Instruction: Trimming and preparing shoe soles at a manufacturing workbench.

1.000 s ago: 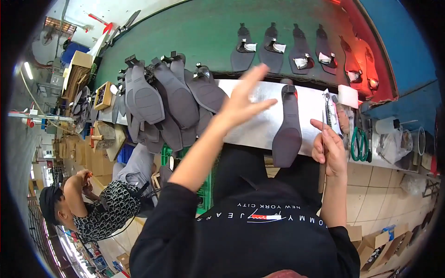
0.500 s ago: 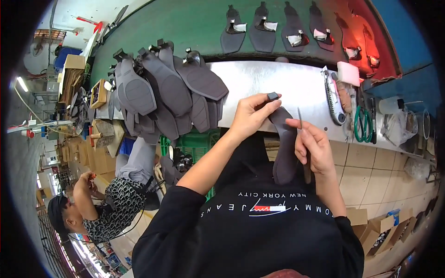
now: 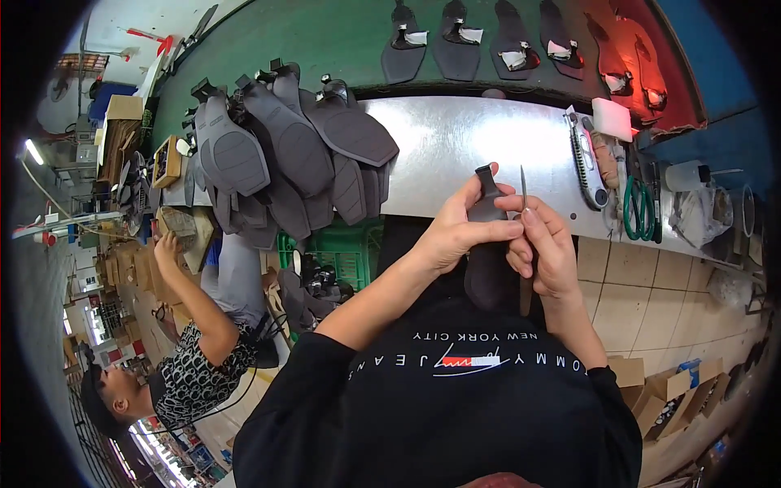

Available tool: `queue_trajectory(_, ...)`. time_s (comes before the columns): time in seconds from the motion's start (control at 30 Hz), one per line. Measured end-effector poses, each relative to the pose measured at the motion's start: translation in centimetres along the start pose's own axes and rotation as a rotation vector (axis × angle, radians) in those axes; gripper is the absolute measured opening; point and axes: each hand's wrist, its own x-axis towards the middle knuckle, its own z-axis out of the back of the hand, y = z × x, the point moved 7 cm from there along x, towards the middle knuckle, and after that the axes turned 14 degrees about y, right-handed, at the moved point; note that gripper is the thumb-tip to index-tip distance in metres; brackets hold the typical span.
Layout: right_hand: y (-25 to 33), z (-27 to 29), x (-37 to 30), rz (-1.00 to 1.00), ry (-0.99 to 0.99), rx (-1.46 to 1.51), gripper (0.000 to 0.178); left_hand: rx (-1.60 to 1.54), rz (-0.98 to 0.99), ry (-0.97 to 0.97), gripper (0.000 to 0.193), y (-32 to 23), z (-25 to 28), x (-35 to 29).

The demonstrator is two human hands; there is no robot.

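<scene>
My left hand (image 3: 457,232) is wrapped round a dark grey heeled sandal sole (image 3: 486,281), its heel end up and its wide toe end hanging in front of my shirt. Between the fingers of my right hand (image 3: 549,252) is a slim pointed tool (image 3: 523,180), its metal tip upward and its brownish handle below the hand. The fingertips of both hands meet at the narrow part of the sole, which they partly hide. Left of my hands lies a heap of similar grey sandal soles (image 3: 297,154) with small dark heels.
A shiny metal bench (image 3: 464,134) spans the front. Behind it, a green belt (image 3: 325,49) carries a row of sandals, the right ones under red light. A utility knife (image 3: 587,167) and green-handled scissors (image 3: 637,210) lie right. A co-worker (image 3: 195,342) sits left beside a green crate (image 3: 342,252).
My left hand has shifted lower on the sole, its thumb now reaching toward my right fingers. Both hands have come together. The co-worker's arm has stretched toward the bench.
</scene>
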Motion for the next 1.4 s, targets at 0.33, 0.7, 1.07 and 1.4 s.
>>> queue_trajectory(0.33,5.8,7.6,9.3,0.241,-0.458,-1.41,0.028,0.838,-0.118,-0.069,0.089,-5.8,4.4,1.6)
queue_trajectory(0.7,10.6,8.7,4.6,-0.057,-0.624,-2.116,0.048,0.632,0.061,-0.038,0.075,-3.8,6.0,-2.2)
queue_trajectory(1.07,11.2,6.0,2.0,0.265,-0.368,-1.322,0.042,0.597,0.127,-0.004,0.064,-4.1,5.0,-5.0)
queue_trajectory(1.4,-1.5,-2.4,-0.3,-0.33,0.196,-0.511,0.051,0.766,0.167,0.066,0.062,-2.0,3.3,-6.5)
